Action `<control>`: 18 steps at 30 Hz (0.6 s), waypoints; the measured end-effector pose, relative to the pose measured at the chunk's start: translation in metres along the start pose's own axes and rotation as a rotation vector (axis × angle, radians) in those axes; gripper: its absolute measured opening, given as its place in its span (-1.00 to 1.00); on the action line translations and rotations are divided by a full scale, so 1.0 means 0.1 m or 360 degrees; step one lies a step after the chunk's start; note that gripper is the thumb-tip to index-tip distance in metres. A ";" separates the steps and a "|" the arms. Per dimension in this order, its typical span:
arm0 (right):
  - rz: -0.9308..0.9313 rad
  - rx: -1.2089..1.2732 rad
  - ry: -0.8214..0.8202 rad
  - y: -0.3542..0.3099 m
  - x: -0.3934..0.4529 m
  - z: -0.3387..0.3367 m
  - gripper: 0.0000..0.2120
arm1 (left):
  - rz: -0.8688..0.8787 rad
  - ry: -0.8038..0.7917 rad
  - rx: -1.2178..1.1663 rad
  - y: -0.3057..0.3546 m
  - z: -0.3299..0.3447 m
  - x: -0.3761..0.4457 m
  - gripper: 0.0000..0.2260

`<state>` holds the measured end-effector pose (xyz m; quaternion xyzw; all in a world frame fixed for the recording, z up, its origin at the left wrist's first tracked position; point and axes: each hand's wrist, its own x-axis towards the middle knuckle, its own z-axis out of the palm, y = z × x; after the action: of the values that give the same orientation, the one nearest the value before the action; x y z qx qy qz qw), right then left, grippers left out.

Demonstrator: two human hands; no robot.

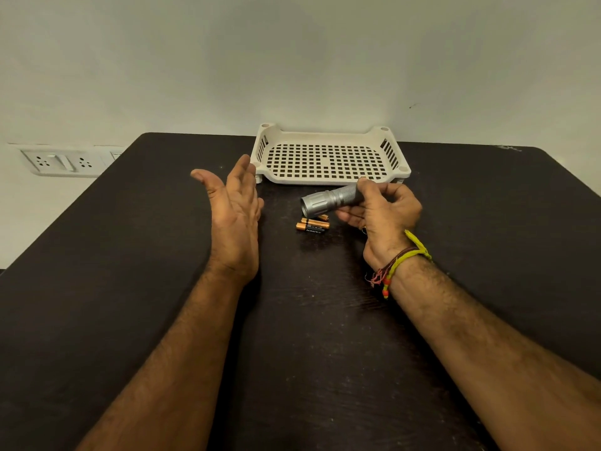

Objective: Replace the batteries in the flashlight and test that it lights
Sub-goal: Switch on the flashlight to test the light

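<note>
My right hand (382,216) grips a silver flashlight (328,200) by its tail end, a little above the dark table (130,255). The flashlight's head points left toward my left hand (232,209), which is held up with the palm facing right and the fingers straight, holding nothing. I see no glow on the palm or at the lens. Three small black-and-copper batteries (312,224) lie side by side on the table just below the flashlight's head.
A white perforated plastic tray (328,157) stands against the wall behind the flashlight, with nothing in it. A wall socket panel (65,162) is at the far left beyond the table edge.
</note>
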<state>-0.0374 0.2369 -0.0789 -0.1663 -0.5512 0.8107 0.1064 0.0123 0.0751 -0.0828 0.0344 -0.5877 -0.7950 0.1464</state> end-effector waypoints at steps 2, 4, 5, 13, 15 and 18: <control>-0.0005 -0.0012 0.0003 0.01 0.00 0.00 -0.82 | -0.0004 0.0001 0.0001 0.00 0.00 0.00 -0.20; -0.0010 -0.0027 -0.0001 0.01 0.00 0.00 -0.83 | -0.0004 0.0000 0.0019 0.00 0.01 -0.01 -0.20; -0.0009 -0.0031 -0.0004 0.01 0.00 0.00 -0.84 | -0.0003 -0.0003 0.0027 0.00 0.01 -0.01 -0.20; 0.0020 -0.0032 -0.0024 -0.01 -0.01 0.00 -0.75 | 0.0011 0.0027 0.0032 -0.02 0.01 0.00 -0.23; 0.0016 -0.0023 -0.0029 -0.01 -0.02 0.00 -0.68 | 0.0012 0.0030 0.0022 -0.03 0.02 0.00 -0.24; 0.0014 -0.0026 -0.0033 -0.02 -0.02 0.01 -0.65 | 0.0021 0.0058 -0.0002 -0.02 0.02 0.01 -0.26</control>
<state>-0.0354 0.2363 -0.0764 -0.1611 -0.5583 0.8082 0.0959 0.0102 0.0772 -0.0844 0.0448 -0.5847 -0.7936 0.1623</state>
